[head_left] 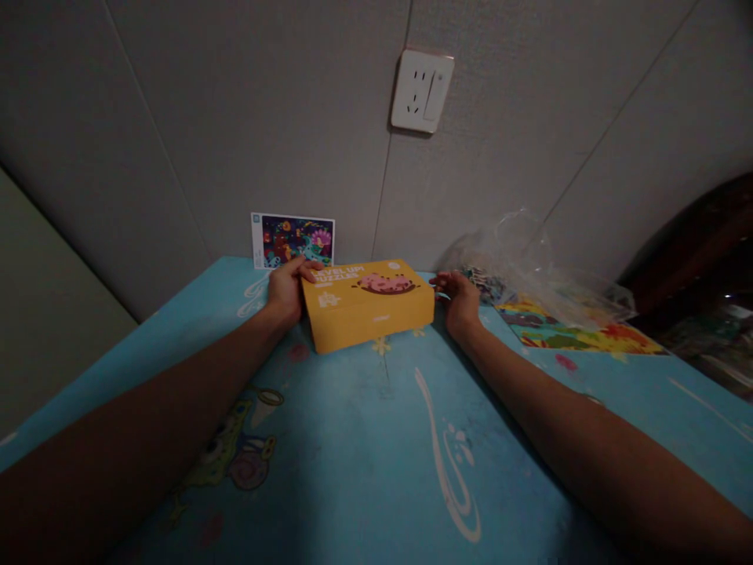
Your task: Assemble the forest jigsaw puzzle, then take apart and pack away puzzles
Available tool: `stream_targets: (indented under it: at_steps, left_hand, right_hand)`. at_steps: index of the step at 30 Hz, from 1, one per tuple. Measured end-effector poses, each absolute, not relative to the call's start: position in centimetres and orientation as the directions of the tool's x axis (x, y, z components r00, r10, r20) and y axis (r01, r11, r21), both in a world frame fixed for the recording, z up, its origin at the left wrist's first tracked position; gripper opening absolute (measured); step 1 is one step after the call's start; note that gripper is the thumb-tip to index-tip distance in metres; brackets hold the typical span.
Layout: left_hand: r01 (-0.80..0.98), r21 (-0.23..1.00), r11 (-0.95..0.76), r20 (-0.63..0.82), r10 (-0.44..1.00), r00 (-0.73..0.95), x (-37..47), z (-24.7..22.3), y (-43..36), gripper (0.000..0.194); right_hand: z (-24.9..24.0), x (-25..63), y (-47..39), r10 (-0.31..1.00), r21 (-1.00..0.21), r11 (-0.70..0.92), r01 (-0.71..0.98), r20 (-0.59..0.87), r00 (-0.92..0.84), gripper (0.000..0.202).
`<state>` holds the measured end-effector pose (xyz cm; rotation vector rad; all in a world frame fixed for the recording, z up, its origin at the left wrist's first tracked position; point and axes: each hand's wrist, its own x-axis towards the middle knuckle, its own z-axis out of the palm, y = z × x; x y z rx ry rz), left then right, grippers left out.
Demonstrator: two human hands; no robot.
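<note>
A yellow puzzle box point(370, 302) rests on the blue patterned tabletop point(365, 455), slightly turned, with "LEVEL UP! PUZZLES" and a pink picture on its lid. My left hand point(288, 289) grips the left end of it, fingers over the top edge. Beside the right end is my right hand point(457, 298), its fingers partly bent and apart; whether the fingertips touch the box I cannot tell. Behind my left hand, a small picture card point(297, 235) with a dark, colourful scene leans against the wall.
Right of my right hand lies a clear plastic bag point(541, 271) with small puzzle pieces point(485, 282) by it. Under the bag is a bright orange and green picture sheet point(588, 333). A white socket plate point(422, 90) is on the grey wall. Dark objects stand at the far right.
</note>
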<state>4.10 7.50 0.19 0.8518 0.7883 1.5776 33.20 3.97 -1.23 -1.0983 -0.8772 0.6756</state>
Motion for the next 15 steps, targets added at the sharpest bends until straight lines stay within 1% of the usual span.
stream_targets:
  at_steps: [1, 2, 3, 4, 5, 6, 7, 8, 9, 10, 12, 15]
  left_hand:
    - [-0.489, 0.855, -0.172, 0.117, 0.983, -0.140, 4.2, 0.1, 7.5, 0.036]
    - [-0.475, 0.861, -0.185, 0.122, 0.980, -0.160, 4.3, 0.1, 7.4, 0.036]
    - [-0.461, 0.866, -0.194, 0.123, 0.976, -0.178, 4.5, 0.1, 7.4, 0.036]
    - [-0.451, 0.870, -0.199, 0.124, 0.974, -0.191, 4.6, 0.1, 7.4, 0.035]
    - [-0.445, 0.873, -0.202, 0.123, 0.972, -0.199, 4.7, 0.1, 7.4, 0.035]
    - [-0.440, 0.875, -0.203, 0.124, 0.972, -0.202, 4.7, 0.1, 7.4, 0.035]
    - [-0.432, 0.878, -0.206, 0.128, 0.971, -0.203, 4.7, 0.1, 7.4, 0.034]
    - [-0.421, 0.882, -0.211, 0.134, 0.969, -0.205, 4.7, 0.1, 7.5, 0.034]
    - [-0.409, 0.886, -0.217, 0.142, 0.968, -0.207, 4.7, 0.0, 7.5, 0.033]
    - [-0.396, 0.891, -0.224, 0.150, 0.966, -0.208, 4.6, 0.0, 7.6, 0.033]
    - [-0.372, 0.898, -0.235, 0.166, 0.964, -0.207, 4.5, -0.2, 7.8, 0.032]
    - [-0.341, 0.906, -0.250, 0.189, 0.961, -0.201, 4.4, -0.5, 8.0, 0.032]
  right_hand:
    - [-1.2, 33.0, 3.7, 0.834, -0.944, 0.329, -0.036, 0.273, 0.479, 0.032]
    - [-1.1, 32.8, 3.4, 0.839, -0.938, 0.346, 0.005, 0.312, 0.446, 0.032]
    - [-1.0, 32.5, 3.0, 0.835, -0.921, 0.380, 0.090, 0.383, 0.395, 0.032]
    - [-0.9, 32.1, 2.6, 0.818, -0.876, 0.433, 0.213, 0.481, 0.314, 0.033]
    - [-0.7, 31.8, 2.2, 0.786, -0.790, 0.497, 0.359, 0.585, 0.199, 0.034]
    - [-0.6, 31.5, 1.7, 0.741, -0.662, 0.561, 0.497, 0.669, 0.055, 0.037]
    - [-0.4, 31.2, 1.4, 0.694, -0.516, 0.610, 0.601, 0.714, -0.091, 0.040]
    - [-0.3, 30.9, 1.1, 0.658, -0.389, 0.640, 0.663, 0.723, -0.210, 0.045]
    - [-0.2, 30.8, 0.9, 0.634, -0.291, 0.656, 0.697, 0.714, -0.298, 0.050]
    - [-0.1, 30.7, 0.8, 0.623, -0.223, 0.660, 0.717, 0.696, -0.357, 0.057]
    - [-0.1, 30.7, 0.8, 0.619, -0.148, 0.658, 0.738, 0.665, -0.419, 0.069]
    - [-0.3, 31.0, 1.0, 0.627, -0.127, 0.651, 0.748, 0.645, -0.436, 0.081]
